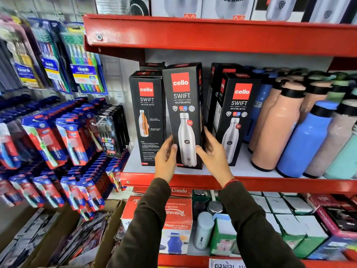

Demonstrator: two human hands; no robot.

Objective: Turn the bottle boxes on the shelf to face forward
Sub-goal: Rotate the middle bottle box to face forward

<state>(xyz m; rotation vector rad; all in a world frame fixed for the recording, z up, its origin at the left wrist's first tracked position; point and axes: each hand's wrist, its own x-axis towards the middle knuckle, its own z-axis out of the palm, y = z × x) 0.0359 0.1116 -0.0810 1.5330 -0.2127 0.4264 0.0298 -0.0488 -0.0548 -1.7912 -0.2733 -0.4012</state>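
Note:
Three black Cello Swift bottle boxes stand at the front of the white shelf board (241, 171). The middle box (184, 105) shows its front panel with a steel bottle picture and leans slightly left. My left hand (166, 161) grips its lower left edge and my right hand (214, 153) grips its lower right edge. The left box (147, 113) shows a panel with a cutaway bottle and small text. The right box (236, 117) stands angled, front panel and left side both showing. More black boxes stand behind them.
Loose peach bottles (278, 128) and blue bottles (305, 144) crowd the shelf to the right. A red shelf lip (212, 35) hangs above. Toothbrush packs (58, 132) hang at left. Boxes (173, 213) fill the shelf below.

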